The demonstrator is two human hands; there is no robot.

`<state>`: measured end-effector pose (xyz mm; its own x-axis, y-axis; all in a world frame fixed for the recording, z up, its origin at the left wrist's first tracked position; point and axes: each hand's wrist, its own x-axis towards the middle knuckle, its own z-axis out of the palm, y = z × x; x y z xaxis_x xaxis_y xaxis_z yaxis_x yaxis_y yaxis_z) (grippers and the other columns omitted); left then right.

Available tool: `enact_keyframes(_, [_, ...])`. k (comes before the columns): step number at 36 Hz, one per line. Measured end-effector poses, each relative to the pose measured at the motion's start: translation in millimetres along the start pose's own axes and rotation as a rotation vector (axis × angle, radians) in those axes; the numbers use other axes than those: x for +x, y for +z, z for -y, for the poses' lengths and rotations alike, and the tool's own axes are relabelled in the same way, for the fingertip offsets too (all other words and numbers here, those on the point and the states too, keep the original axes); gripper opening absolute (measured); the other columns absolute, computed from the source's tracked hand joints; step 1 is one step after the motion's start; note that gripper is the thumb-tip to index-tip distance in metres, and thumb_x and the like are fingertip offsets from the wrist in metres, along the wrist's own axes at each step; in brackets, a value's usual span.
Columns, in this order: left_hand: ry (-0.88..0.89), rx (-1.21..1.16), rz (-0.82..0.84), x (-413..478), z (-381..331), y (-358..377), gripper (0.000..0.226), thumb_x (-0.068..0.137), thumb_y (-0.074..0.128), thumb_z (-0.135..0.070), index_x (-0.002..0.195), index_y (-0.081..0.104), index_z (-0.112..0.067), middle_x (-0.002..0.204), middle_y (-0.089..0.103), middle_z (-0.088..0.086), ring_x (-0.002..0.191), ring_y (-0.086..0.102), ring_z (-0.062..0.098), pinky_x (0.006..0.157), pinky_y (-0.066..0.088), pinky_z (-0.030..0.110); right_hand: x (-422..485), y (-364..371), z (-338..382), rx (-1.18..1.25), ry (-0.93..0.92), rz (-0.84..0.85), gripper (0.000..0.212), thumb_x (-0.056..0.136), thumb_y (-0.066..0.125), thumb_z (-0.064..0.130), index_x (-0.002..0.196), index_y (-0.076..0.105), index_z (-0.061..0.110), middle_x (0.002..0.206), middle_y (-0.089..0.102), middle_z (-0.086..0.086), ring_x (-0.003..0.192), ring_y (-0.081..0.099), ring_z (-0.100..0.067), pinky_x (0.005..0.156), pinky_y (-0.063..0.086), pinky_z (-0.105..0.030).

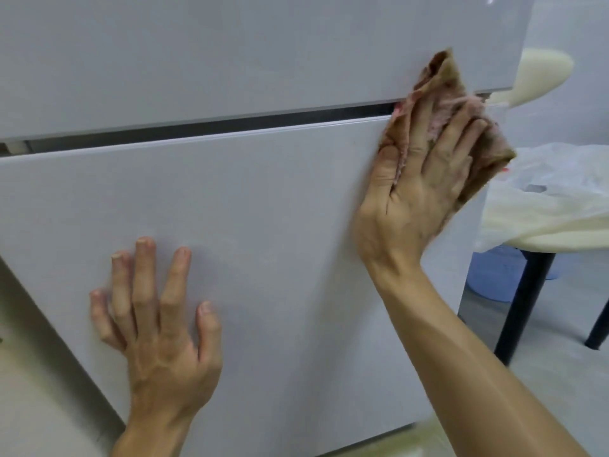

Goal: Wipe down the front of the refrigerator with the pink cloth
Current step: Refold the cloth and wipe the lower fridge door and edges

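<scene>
The white refrigerator [263, 209] fills most of the view, with a dark gap between its upper and lower doors. My right hand [418, 189] presses the pink-and-tan cloth [445, 80] flat against the right end of that gap, fingers spread and straight over the fabric. The cloth spans the bottom of the upper door and the top corner of the lower door. My left hand [155, 315] rests flat on the lower door at the lower left, fingers spread, holding nothing.
To the right of the refrigerator stands a round table with black legs [524, 301], covered by a cream cloth and a white plastic bag [553, 189]. A blue bin [494, 275] sits beneath it. A cream chair back [540, 74] shows behind.
</scene>
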<state>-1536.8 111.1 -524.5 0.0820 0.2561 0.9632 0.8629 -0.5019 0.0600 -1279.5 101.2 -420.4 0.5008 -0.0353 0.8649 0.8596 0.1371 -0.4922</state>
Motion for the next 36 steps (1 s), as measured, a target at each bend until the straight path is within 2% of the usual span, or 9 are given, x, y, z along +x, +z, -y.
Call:
enact_keyframes(3, [-0.009,-0.004,-0.012,-1,1,-3,0.059,0.101,0.047,-0.025,0.158,0.038,-0.015,0.171,0.026,0.016,0.162,0.013,0.028,0.127,0.007,0.055,-22,6,36,0.013,-0.098,0.069,0.053,0.111,0.038,0.035,0.160,0.036,0.014,0.167,0.027,-0.026,0.157,0.020,-0.044,0.128,0.017,-0.055])
enact_keyframes(6, [-0.024,-0.022,-0.021,0,5,-7,0.059,0.101,0.046,-0.025,0.158,0.038,-0.015,0.170,0.027,0.017,0.162,0.013,0.027,0.127,0.008,0.055,-55,7,72,0.041,-0.177,0.176,0.051,0.111,0.036,0.043,0.159,0.032,0.025,0.170,0.023,-0.016,0.160,0.016,-0.036,0.125,0.022,-0.058])
enact_keyframes(13, [-0.118,-0.088,-0.049,-1,25,-22,0.057,0.102,0.039,-0.022,0.156,0.033,-0.004,0.170,0.027,0.016,0.162,0.013,0.023,0.126,0.013,0.060,-136,3,110,0.121,-0.434,0.398,0.052,0.105,0.053,0.042,0.156,0.044,0.037,0.170,0.023,-0.002,0.162,0.012,-0.019,0.129,0.014,-0.037])
enact_keyframes(17, [-0.151,-0.154,-0.049,-5,35,-33,0.059,0.101,0.034,-0.022,0.155,0.034,0.000,0.169,0.027,0.016,0.161,0.017,0.029,0.127,0.014,0.063,-195,-5,104,0.157,-0.611,0.576,0.049,0.109,0.045,0.042,0.158,0.043,0.036,0.171,0.026,0.005,0.160,0.019,-0.014,0.129,0.020,-0.035])
enact_keyframes(21, [-0.153,-0.125,0.002,-18,50,-41,0.060,0.100,0.035,-0.020,0.157,0.035,-0.001,0.169,0.028,0.020,0.162,0.016,0.029,0.123,0.019,0.070,-246,-18,69,0.130,-0.739,0.702,0.055,0.106,0.054,0.044,0.158,0.042,0.036,0.170,0.029,0.010,0.159,0.023,-0.011,0.126,0.025,-0.033])
enact_keyframes(26, [-0.129,-0.078,0.078,-36,58,-47,0.060,0.101,0.036,-0.020,0.158,0.034,-0.005,0.170,0.027,0.016,0.161,0.017,0.030,0.124,0.019,0.064,-247,-27,24,0.102,-0.842,0.705,0.063,0.099,0.062,0.026,0.158,0.043,0.035,0.169,0.031,0.012,0.154,0.033,-0.007,0.128,0.018,-0.030])
enact_keyframes(31, [-0.122,-0.075,0.130,-41,55,-44,0.061,0.101,0.037,-0.023,0.160,0.032,-0.009,0.172,0.023,0.013,0.162,0.013,0.028,0.127,0.014,0.061,-226,-32,-7,0.031,-0.759,0.618,0.081,0.089,0.051,0.003,0.163,0.033,0.028,0.174,0.015,0.009,0.159,0.020,-0.011,0.131,0.011,-0.036])
enact_keyframes(34, [-0.109,-0.062,0.110,-41,50,-37,0.060,0.103,0.038,-0.024,0.161,0.032,-0.010,0.172,0.023,0.015,0.163,0.011,0.026,0.129,0.012,0.058,-194,-39,-28,0.030,-0.657,0.526,0.075,0.094,0.060,0.008,0.162,0.035,0.027,0.174,0.017,0.003,0.160,0.019,-0.019,0.131,0.014,-0.043])
enact_keyframes(36, [-0.103,-0.057,0.104,-42,48,-33,0.061,0.103,0.040,-0.025,0.162,0.030,-0.013,0.171,0.022,0.017,0.163,0.009,0.027,0.130,0.010,0.055,-162,-45,-47,0.013,-0.562,0.473,0.068,0.101,0.057,0.018,0.163,0.030,0.024,0.172,0.023,-0.008,0.161,0.017,-0.028,0.131,0.014,-0.049])
